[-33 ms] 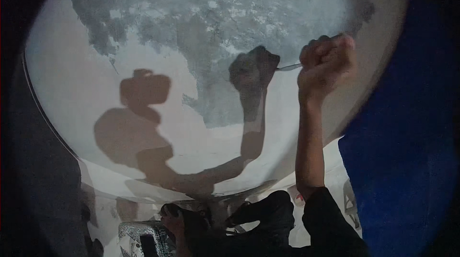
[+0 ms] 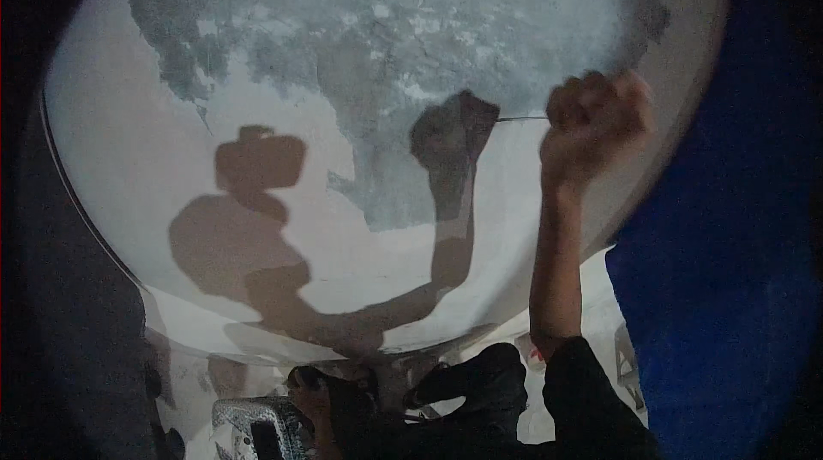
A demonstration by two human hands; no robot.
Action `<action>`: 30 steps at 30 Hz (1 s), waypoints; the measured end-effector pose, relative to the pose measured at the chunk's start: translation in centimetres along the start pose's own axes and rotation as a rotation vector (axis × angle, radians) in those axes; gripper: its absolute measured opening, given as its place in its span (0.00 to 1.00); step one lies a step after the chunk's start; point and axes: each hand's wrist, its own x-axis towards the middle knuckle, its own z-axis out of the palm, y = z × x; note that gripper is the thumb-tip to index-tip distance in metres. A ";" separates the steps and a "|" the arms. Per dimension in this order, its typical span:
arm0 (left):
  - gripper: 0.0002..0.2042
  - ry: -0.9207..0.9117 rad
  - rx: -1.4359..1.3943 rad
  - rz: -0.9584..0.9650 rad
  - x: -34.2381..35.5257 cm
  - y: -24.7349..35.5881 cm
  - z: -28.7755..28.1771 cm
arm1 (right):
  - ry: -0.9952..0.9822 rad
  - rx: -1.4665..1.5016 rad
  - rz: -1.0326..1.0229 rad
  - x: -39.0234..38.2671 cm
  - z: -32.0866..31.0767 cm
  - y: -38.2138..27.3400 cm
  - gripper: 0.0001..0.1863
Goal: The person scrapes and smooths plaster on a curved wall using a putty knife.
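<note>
My right hand (image 2: 597, 121) is raised in front of a wall and closed in a fist. From its left side a thin metal-bladed tool (image 2: 525, 119) sticks out, seen nearly edge-on; its handle is hidden in the fist. The blade points left across the lower border of a rough grey patch (image 2: 514, 31) on the white wall (image 2: 377, 263). Whether it touches the surface cannot be made out. Low in the picture my left hand (image 2: 315, 396) hangs beside my dark-clothed leg, fingers curled; what they may hold is lost in the dark.
Shadows of my head and right arm (image 2: 452, 228) fall on the wall. A blue surface (image 2: 720, 306) stands at the right. Below, near my left hand, is a silvery patterned box-like object (image 2: 257, 413) with a dark opening. My bent knee (image 2: 489, 374) is under the wall.
My right hand has shifted slightly right and down. The blade, tilted with its flat side showing before, now looks like a thin level line. My left hand stays in place.
</note>
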 end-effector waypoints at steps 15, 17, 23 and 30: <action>0.36 -0.083 0.017 -0.054 0.1 1.2 -0.6 | -0.031 -0.093 0.035 0.1 -0.5 -2.1 0.25; 0.36 -0.068 -0.005 -0.044 -0.1 1.8 -0.5 | 0.107 -0.087 -0.018 -0.3 -0.3 -1.3 0.26; 0.38 -0.129 0.035 -0.030 0.9 0.0 0.8 | -0.001 0.072 0.291 -2.8 -2.3 -1.8 0.24; 0.36 0.168 0.190 0.138 -0.1 -1.4 3.3 | -0.501 -0.317 0.874 -19.4 -7.7 -7.9 0.20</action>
